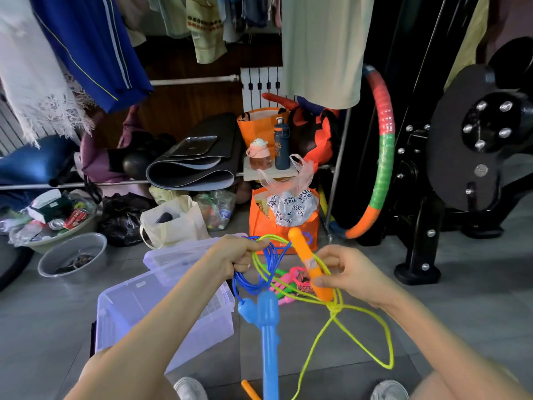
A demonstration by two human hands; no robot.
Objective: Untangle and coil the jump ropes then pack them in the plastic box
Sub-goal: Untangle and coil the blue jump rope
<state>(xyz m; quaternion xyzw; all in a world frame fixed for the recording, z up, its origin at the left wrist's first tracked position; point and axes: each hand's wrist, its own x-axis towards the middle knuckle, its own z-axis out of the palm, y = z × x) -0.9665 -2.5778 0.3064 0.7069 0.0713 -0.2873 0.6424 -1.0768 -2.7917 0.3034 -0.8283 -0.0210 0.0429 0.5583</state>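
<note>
- A blue rope (266,264) and a yellow-green rope (362,320) are held together in the left hand (235,255), whose fingers are curled round the gathered loops.
- The orange handle (310,264) of the yellow-green rope is pinched between the thumb and fingers of the right hand (350,274), and it is tilted between the two hands.
- Blue handles (269,342) are seen hanging below the left hand.
- A knot (334,308) is tied in the yellow-green rope just under the right hand, with loops drooping from it.
- A pink and green rope (288,281) is seen lying on the grey tiled floor (461,313), beyond and between the hands.
- A clear plastic box (124,313) is set open on the floor under the left forearm, with its lid (173,255) laid just beyond it.
- Beyond the hands, an orange bag (284,226), a striped hoop (385,157), a metal basin (72,255) and hanging clothes (320,47) are seen.
- A black exercise machine (476,140) is placed to the right of the right hand.
</note>
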